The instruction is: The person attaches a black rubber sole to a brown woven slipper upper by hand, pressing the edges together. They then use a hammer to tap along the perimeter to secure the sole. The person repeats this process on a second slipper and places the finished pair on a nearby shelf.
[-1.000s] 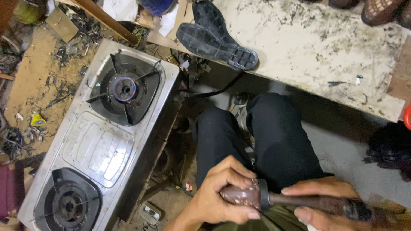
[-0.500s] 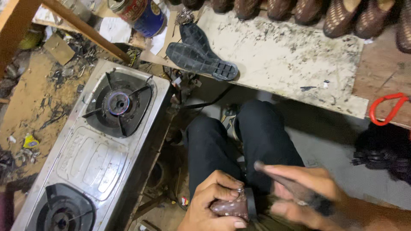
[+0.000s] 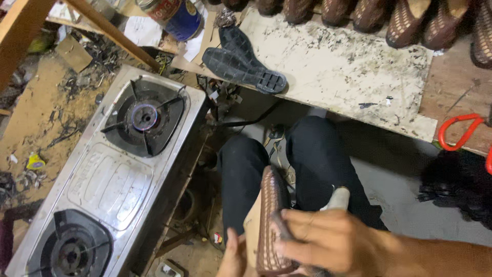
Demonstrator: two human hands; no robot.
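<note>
Over my lap I hold a brown woven shoe upper [image 3: 270,215], turned on edge. My right hand [image 3: 333,241] is wrapped around it from the right, one finger covered with a pale wrap. My left hand [image 3: 231,256] supports it from below at the frame's bottom edge, only partly visible. A black shoe sole [image 3: 241,60] lies on the stained white board [image 3: 353,72] beyond my knees.
A steel two-burner gas stove [image 3: 110,179] stands to my left, its far burner [image 3: 144,117] lit with a small blue flame. A row of woven brown shoes [image 3: 410,20] lines the back of the board. A blue tin [image 3: 177,15], wooden beam [image 3: 110,33] and red hook [image 3: 458,131] are nearby.
The view has tilted toward the board. The shoe has been turned on edge; my right hand shifted from the tool-like end to gripping the shoe's side.
</note>
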